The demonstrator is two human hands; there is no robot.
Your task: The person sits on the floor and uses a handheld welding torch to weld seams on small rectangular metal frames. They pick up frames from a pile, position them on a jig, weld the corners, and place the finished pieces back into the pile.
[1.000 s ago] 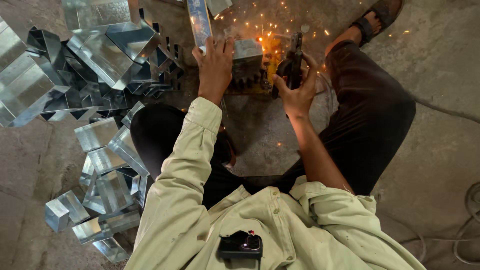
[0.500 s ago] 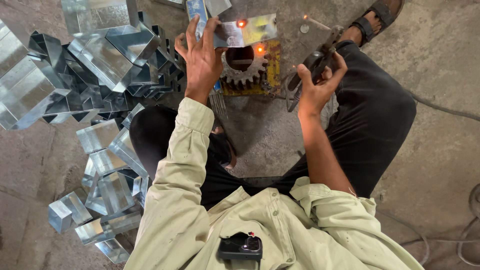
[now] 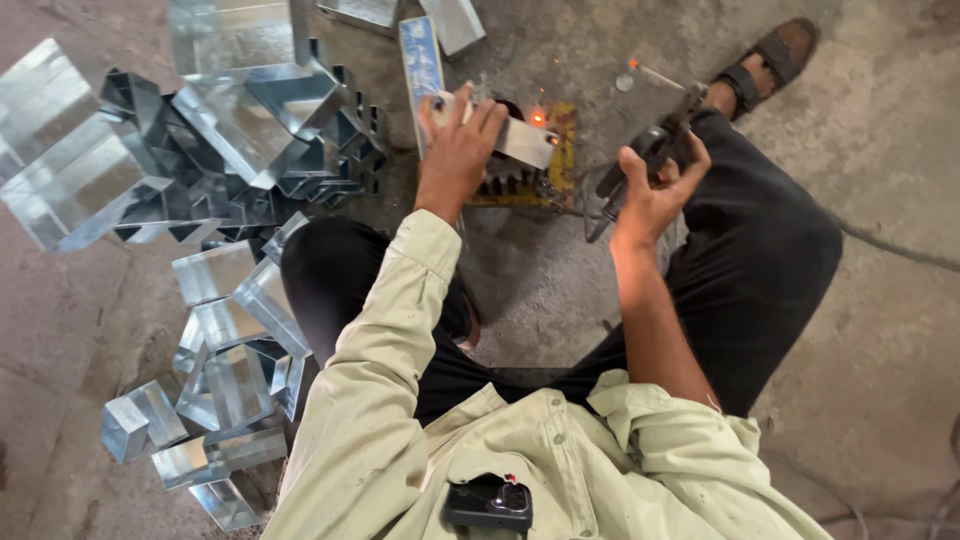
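My left hand point(image 3: 455, 150) grips a short piece of shiny square metal tube point(image 3: 520, 140), tilted over a toothed gear point(image 3: 510, 180) that rests on a yellow plate point(image 3: 560, 150). A spot on the tube's end glows orange. My right hand point(image 3: 655, 185) holds a black welding electrode holder point(image 3: 640, 160) off to the right, its rod point(image 3: 655, 76) pointing up and away with a glowing tip, well apart from the tube.
A heap of cut square metal tubes point(image 3: 230, 130) lies at the upper left, and more tube pieces point(image 3: 220, 380) lie by my left knee. A long tube point(image 3: 420, 60) stands behind the gear. My sandalled foot point(image 3: 775, 55) is at the upper right on the concrete floor.
A second ago sparks flew as the electrode touched the work. Since then my right hand has drawn the holder away to the right, and my left hand has lifted and tilted the tube piece.
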